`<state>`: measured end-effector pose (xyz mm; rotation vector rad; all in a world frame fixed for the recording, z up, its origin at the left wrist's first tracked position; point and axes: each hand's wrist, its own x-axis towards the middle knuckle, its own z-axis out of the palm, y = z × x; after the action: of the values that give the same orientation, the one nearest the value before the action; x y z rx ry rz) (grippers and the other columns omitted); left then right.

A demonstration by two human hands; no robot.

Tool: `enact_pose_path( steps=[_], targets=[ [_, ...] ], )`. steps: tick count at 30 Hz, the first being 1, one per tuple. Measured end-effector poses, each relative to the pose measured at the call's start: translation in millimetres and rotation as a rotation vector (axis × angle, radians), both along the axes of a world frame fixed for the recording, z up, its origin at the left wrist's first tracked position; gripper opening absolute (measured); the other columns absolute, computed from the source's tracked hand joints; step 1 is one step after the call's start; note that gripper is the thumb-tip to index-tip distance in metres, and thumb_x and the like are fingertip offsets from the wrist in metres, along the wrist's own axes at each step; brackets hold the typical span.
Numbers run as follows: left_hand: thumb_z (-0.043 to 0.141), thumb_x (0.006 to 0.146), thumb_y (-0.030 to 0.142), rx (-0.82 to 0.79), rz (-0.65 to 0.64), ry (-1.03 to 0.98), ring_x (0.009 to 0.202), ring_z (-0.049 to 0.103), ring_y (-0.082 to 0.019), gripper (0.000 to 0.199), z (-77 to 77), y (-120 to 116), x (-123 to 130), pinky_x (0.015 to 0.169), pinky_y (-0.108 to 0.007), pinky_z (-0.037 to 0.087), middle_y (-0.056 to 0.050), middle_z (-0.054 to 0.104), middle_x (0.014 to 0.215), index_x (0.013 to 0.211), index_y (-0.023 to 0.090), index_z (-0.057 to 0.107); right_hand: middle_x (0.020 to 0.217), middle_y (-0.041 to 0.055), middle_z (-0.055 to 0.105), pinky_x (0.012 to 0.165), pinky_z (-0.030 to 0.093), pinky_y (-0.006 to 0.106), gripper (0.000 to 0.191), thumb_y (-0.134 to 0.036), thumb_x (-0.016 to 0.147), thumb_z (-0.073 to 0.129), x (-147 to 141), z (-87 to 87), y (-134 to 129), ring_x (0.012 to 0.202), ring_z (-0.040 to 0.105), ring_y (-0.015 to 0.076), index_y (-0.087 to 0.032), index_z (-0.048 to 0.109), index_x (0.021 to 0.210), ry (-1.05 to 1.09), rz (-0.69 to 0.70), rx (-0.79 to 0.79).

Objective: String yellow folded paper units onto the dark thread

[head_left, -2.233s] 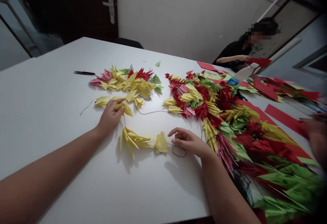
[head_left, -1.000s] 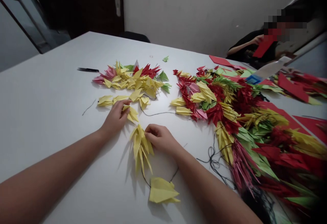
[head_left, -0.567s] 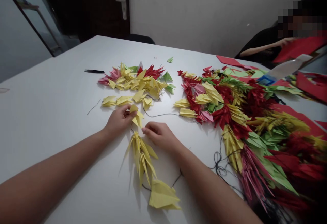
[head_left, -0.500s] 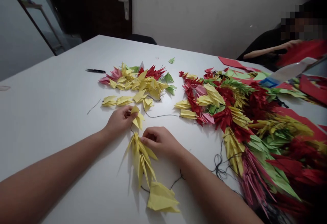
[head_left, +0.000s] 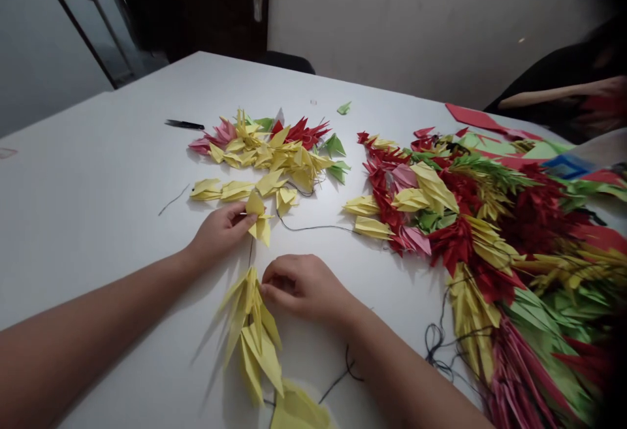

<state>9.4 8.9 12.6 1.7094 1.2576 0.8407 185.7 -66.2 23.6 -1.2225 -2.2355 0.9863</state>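
My left hand [head_left: 223, 230] pinches a small yellow folded paper piece [head_left: 257, 219] between thumb and fingers. A dark string runs down from it to a bunch of yellow folded pieces [head_left: 255, 334]. Curled at the top of that bunch, my right hand [head_left: 304, 285] has its thumb and forefinger closed at the bunch's edge. A larger yellow piece [head_left: 300, 409] lies below, cut off by the frame's bottom. Beyond my left hand is a row of yellow pieces [head_left: 235, 190].
A mixed pile [head_left: 274, 148] and a black-handled blade [head_left: 185, 125] lie on the white table [head_left: 122, 233]. At right spreads a large heap of red, yellow, green and pink pieces [head_left: 455, 243] with tangled black string [head_left: 435, 347]. A person's forearm [head_left: 543, 95] is at the far right.
The view has shifted, moving the heap rightward. My right hand and the yellow bunch are lower and farther from my left hand, with more string showing between.
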Motion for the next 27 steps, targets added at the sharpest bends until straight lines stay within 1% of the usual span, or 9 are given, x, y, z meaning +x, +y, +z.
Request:
enact_pose_path(
  steps=[4,6,9,12,15,19,21,24,27],
  targets=[
    [0.051,0.076,0.043,0.002,-0.001,0.03,0.093,0.061,-0.024,0.036,-0.1,-1,-1,0.08,-0.032,0.048,-0.006,0.068,0.095,0.096,0.016,0.063,0.07,-0.0017,0.063,0.057,0.033,0.018,0.012,-0.02,0.071,0.058,-1,-1.6,-2,0.06,0.052,0.0077,-0.018,0.065,0.08,-0.058,0.031,0.073],
    [0.05,0.077,0.043,0.028,-0.007,0.061,0.093,0.06,-0.024,0.035,-0.5,-2,-1,0.078,-0.032,0.048,-0.006,0.068,0.091,0.096,0.016,0.062,0.075,-0.0014,0.064,0.057,0.033,0.02,0.014,-0.024,0.069,0.061,-3,-2.2,-3,0.065,0.055,0.0094,-0.02,0.065,0.082,-0.092,0.051,0.122],
    [0.047,0.079,0.043,0.073,-0.041,0.102,0.091,0.06,-0.024,0.035,-1.4,-2,-1,0.077,-0.032,0.048,-0.005,0.066,0.089,0.096,0.016,0.062,0.082,-0.0006,0.065,0.06,0.034,0.021,0.021,-0.036,0.07,0.064,-6,-2.4,-4,0.073,0.057,0.0118,-0.021,0.065,0.086,-0.123,0.068,0.151],
    [0.047,0.079,0.043,0.112,-0.082,0.102,0.087,0.06,-0.022,0.035,-2.6,-3,0,0.075,-0.031,0.048,-0.006,0.066,0.091,0.094,0.015,0.062,0.084,0.0003,0.065,0.062,0.035,0.022,0.024,-0.042,0.076,0.06,-9,-2.8,-5,0.075,0.058,0.0119,-0.021,0.065,0.085,-0.138,0.011,0.127],
    [0.047,0.08,0.043,0.118,-0.073,0.1,0.08,0.06,-0.02,0.034,-3.8,-4,2,0.071,-0.03,0.048,-0.006,0.065,0.087,0.092,0.015,0.061,0.081,0.0005,0.065,0.063,0.036,0.022,0.023,-0.041,0.079,0.057,-13,-3.9,-7,0.073,0.058,0.0115,-0.02,0.065,0.08,-0.132,-0.054,0.115],
    [0.046,0.082,0.041,0.175,-0.058,0.133,0.075,0.058,-0.018,0.03,-3.8,-5,3,0.066,-0.027,0.046,-0.004,0.063,0.082,0.091,0.017,0.06,0.075,-0.0002,0.064,0.062,0.036,0.022,0.022,-0.041,0.076,0.059,-21,-4.7,-12,0.07,0.056,0.0112,-0.02,0.066,0.08,-0.091,-0.044,0.119],
    [0.044,0.083,0.038,0.247,-0.065,0.174,0.078,0.058,-0.018,0.027,-3.0,-6,4,0.069,-0.028,0.046,-0.004,0.063,0.085,0.091,0.018,0.06,0.072,-0.0002,0.064,0.061,0.035,0.022,0.023,-0.042,0.076,0.06,-24,-3.8,-14,0.067,0.055,0.0109,-0.02,0.066,0.081,-0.074,-0.05,0.106],
    [0.043,0.083,0.032,0.342,-0.092,0.209,0.089,0.058,-0.02,0.024,-2.4,-9,7,0.079,-0.03,0.045,-0.007,0.064,0.095,0.094,0.017,0.059,0.068,-0.0005,0.063,0.059,0.033,0.021,0.021,-0.04,0.076,0.059,-28,-2.1,-14,0.064,0.053,0.0101,-0.019,0.065,0.079,-0.062,-0.063,0.081],
    [0.041,0.084,0.027,0.38,-0.105,0.212,0.095,0.057,-0.02,0.023,-3.7,-12,8,0.085,-0.031,0.044,-0.008,0.063,0.1,0.096,0.017,0.057,0.066,-0.0018,0.061,0.056,0.031,0.021,0.013,-0.032,0.075,0.058,-32,-2.5,-14,0.061,0.05,0.0091,-0.019,0.063,0.074,-0.075,-0.083,0.087]
  ],
)
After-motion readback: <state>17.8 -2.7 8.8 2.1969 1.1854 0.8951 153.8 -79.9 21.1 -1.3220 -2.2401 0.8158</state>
